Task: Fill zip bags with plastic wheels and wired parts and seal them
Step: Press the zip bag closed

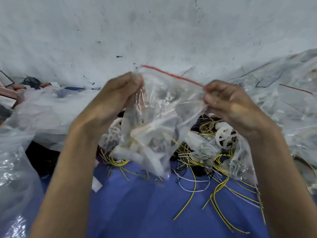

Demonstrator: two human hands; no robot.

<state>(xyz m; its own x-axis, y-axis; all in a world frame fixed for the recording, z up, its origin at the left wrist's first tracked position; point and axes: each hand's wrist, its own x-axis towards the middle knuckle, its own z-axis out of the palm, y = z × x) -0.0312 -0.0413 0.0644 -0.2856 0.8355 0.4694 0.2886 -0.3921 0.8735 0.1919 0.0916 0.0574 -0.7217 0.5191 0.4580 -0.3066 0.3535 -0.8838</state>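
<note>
I hold a clear zip bag (159,117) with a red seal strip up in the air in front of me. My left hand (118,97) grips its top left corner, and my right hand (226,100) pinches the red strip at the top right corner. White plastic parts and some wire show blurred inside the bag. Below it, on the blue surface (145,208), lies a heap of yellow wired parts (197,158) mixed with black and white wires. A white plastic wheel (224,136) sits in that heap under my right hand.
Large crumpled clear plastic bags (281,93) pile up at the right, and more plastic sheeting (18,162) fills the left side. A white scuffed wall (154,31) stands behind. Dark clutter (32,81) lies at the far left.
</note>
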